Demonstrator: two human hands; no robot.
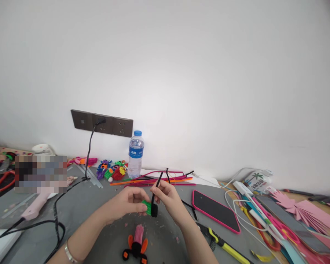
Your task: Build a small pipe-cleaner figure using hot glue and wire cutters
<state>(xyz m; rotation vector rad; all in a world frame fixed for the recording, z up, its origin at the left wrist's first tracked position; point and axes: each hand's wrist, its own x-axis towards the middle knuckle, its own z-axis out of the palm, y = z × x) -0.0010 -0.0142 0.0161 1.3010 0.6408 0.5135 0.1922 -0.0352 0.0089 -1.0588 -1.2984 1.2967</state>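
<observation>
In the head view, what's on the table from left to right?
Pink plastic glue gun → left hand pinching a green fuzzy piece → right hand holding a black pipe cleaner → black phone in pink case → pink folded paper fan.

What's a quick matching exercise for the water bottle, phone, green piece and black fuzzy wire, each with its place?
1 water bottle
2 phone
3 green piece
4 black fuzzy wire

A pinched in the right hand
B flat on the table, right of both hands
C upright by the wall
D held in the left hand

Pairs: 1-C, 2-B, 3-D, 4-A
</observation>
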